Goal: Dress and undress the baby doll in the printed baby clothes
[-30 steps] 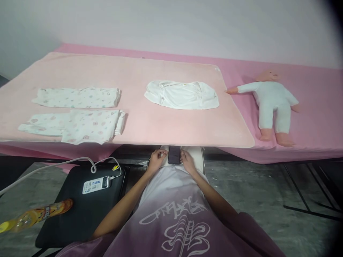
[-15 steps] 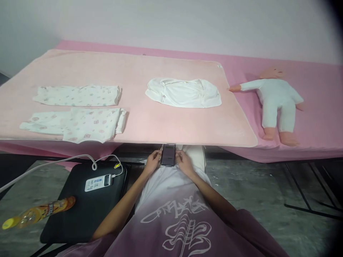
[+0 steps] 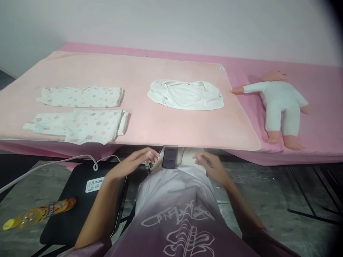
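Note:
A dark phone (image 3: 169,157) lies on my lap, just below the table's front edge. To its left, my left hand (image 3: 142,159) hovers with loosely bent fingers, apart from the phone and holding nothing. My right hand (image 3: 210,163) is in the air to the right of the phone, fingers apart and empty. On the pale pink mat (image 3: 139,125) in front of me, a folded white garment (image 3: 187,94) lies right of the middle. Two folded printed baby garments lie at the left, a rear one (image 3: 80,97) and a front one (image 3: 93,125).
A doll (image 3: 284,103) in white clothes lies on the pink sheet (image 3: 321,125) at the right. Left of me, a black stool (image 3: 88,214) carries a drink bottle (image 3: 40,213), a white power bank (image 3: 94,184) and a cable (image 3: 53,167). A wall stands behind the table.
Both hands have left the phone's sides and moved outward and apart. The phone stays on my lap. The left forearm now covers part of the power bank.

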The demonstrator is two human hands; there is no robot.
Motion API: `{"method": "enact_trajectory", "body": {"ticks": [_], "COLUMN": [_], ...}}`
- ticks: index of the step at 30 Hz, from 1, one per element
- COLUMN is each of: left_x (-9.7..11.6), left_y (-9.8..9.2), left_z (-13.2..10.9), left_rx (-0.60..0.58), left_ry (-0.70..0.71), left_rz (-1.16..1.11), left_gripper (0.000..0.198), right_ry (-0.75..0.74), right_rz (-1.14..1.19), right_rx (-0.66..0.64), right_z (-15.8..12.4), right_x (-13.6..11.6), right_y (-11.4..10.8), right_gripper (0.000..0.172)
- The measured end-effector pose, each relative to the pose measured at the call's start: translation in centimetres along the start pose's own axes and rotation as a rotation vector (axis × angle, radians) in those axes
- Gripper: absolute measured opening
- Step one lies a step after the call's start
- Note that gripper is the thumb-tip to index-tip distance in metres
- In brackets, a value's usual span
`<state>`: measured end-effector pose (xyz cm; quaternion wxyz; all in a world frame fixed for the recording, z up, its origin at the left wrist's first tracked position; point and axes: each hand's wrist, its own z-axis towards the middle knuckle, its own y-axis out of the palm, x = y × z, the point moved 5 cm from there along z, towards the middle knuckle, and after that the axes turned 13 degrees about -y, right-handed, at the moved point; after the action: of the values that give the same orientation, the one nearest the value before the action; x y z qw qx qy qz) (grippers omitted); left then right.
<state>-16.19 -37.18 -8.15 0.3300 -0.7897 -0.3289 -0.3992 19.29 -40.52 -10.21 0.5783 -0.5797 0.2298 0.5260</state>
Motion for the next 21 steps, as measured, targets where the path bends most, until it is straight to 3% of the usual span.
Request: {"method": "enact_trajectory", "body": {"ticks": [1, 3, 5, 6, 8, 11, 13, 15, 18, 21], "left_x": [2.4, 6.8, 10.1, 11.3, 12.9, 13.6, 13.6, 13.6, 13.3, 12.6], "left_y": [-1.0, -3.2, -5.8, -7.1, -9.7, -13.0, -14.5, -15.2, -15.6, -16.0], "left_z": [-0.7, -0.5, 2.1, 4.2, 9.5, 17.9, 21.8, 24.1, 25.5, 25.5], "left_rx": [0.025, 0.202, 0.45, 0.58, 0.785, 0.925, 0.979, 0.998, 0.958, 0.973], "left_ry": [0.06, 0.179, 0.245, 0.255, 0.203, -0.055, -0.215, -0.3, -0.337, -0.313], "left_rz": [-0.006, -0.001, 0.033, 0.069, 0.183, 0.35, 0.403, 0.426, 0.428, 0.402], "left_gripper": [0.049, 0.047, 0.05, 0.051, 0.054, 0.064, 0.073, 0.08, 0.082, 0.079], "right_ry": [-0.033, -0.09, -0.124, -0.129, -0.084, 0.063, 0.159, 0.265, 0.352, 0.314], "right_rz": [-0.015, -0.128, -0.294, -0.366, -0.493, -0.689, -0.762, -0.787, -0.812, -0.815], "right_rx": [0.029, 0.192, 0.4, 0.466, 0.467, 0.473, 0.461, 0.407, 0.347, 0.329], "right_z": [0.5, 2.3, 5.0, 6.8, 11.1, 17.2, 20.2, 22.1, 23.4, 24.0], "right_x": [-1.2, -2.7, -2.7, -2.2, 0.1, 4.6, 7.5, 9.9, 11.9, 12.3], "right_y": [-2.2, -7.0, -11.8, -13.9, -17.2, -20.9, -22.2, -22.4, -21.9, -21.3], "right_gripper": [0.035, 0.037, 0.041, 0.044, 0.045, 0.047, 0.051, 0.057, 0.059, 0.057]}}
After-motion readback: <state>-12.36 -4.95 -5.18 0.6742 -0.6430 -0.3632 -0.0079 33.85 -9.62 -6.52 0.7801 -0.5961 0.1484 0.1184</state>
